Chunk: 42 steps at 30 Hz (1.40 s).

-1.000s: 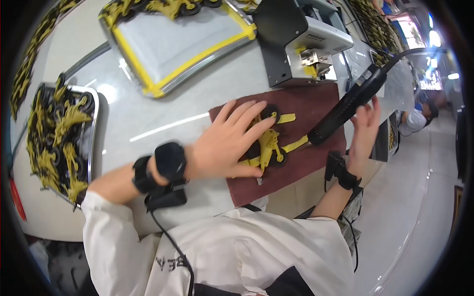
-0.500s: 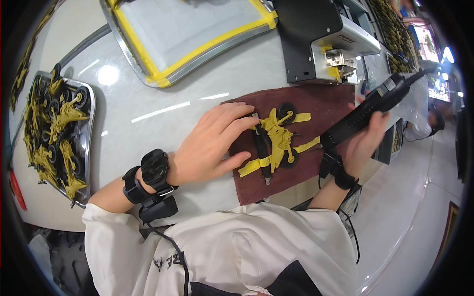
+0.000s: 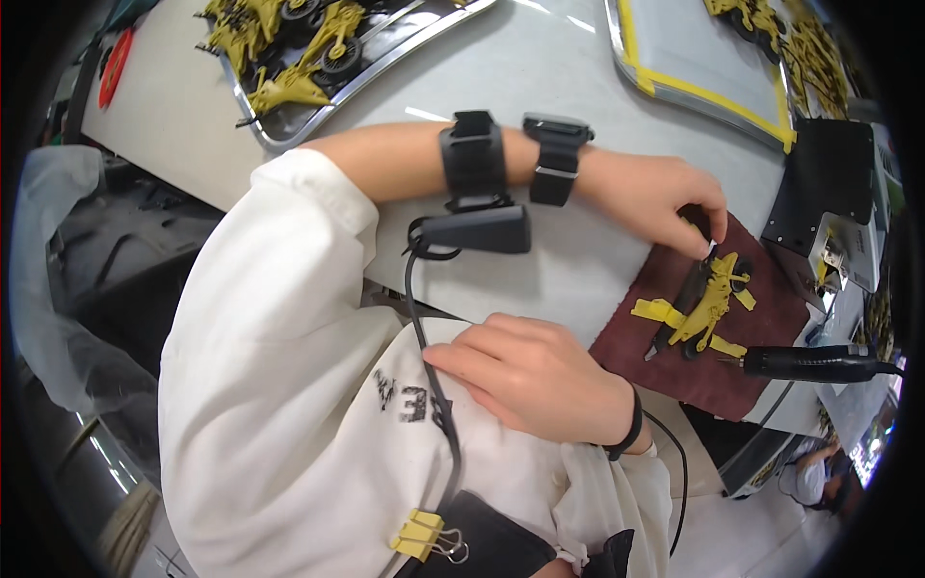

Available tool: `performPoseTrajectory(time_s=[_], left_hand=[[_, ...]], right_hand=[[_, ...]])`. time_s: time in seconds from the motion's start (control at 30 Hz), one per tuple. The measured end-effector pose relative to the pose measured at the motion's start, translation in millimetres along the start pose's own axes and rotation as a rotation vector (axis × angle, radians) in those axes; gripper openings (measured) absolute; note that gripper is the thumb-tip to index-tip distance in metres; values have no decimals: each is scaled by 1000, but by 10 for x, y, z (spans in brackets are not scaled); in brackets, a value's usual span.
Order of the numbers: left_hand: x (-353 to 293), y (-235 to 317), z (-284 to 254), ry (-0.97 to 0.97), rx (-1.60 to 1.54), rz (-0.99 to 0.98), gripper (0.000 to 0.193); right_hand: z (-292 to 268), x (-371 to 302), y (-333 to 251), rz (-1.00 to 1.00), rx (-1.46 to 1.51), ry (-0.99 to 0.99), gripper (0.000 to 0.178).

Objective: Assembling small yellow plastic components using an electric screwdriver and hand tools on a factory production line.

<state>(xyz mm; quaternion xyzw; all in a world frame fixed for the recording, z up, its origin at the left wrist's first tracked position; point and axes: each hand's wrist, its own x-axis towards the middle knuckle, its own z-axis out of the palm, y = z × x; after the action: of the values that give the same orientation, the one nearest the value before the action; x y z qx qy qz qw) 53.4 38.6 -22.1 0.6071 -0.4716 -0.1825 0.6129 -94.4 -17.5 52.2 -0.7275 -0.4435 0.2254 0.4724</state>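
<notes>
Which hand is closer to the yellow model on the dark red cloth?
Left. The left hand has its fingertips right beside the yellow model; the right hand is farther off, over the white shirt.

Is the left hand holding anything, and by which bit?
The left hand seems to pinch the slim black tool by its far end; fingers partly hide it.

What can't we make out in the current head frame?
Head view:
- Left hand: its fingers cover the near end of the dark tool; exact contact hidden.
- Right hand: palm hidden against the shirt; can't tell if it grips the black cable.
- Upper-left tray: cut off by the top edge.
- Person at lower right: too small and blurred to tell what they're doing.
</notes>
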Motion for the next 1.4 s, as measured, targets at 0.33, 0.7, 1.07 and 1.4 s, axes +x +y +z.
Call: performPoseTrajectory(time_s=[0.33,0.7,1.07,1.4], left_hand=[[-88,24,-11,-41,3,-83,31],[-67,30,9,-85,11,-89,34],[-93,-51,137,-34,164,104,23],[-155,-92,139,43,281,181,22]], right_hand=[[-59,141,-347,-341,463,30,34],[-51,150,-399,-431,576,-52,35],[60,137,-418,-412,476,-5,27],[-226,183,-366,-483,481,-176,36]])
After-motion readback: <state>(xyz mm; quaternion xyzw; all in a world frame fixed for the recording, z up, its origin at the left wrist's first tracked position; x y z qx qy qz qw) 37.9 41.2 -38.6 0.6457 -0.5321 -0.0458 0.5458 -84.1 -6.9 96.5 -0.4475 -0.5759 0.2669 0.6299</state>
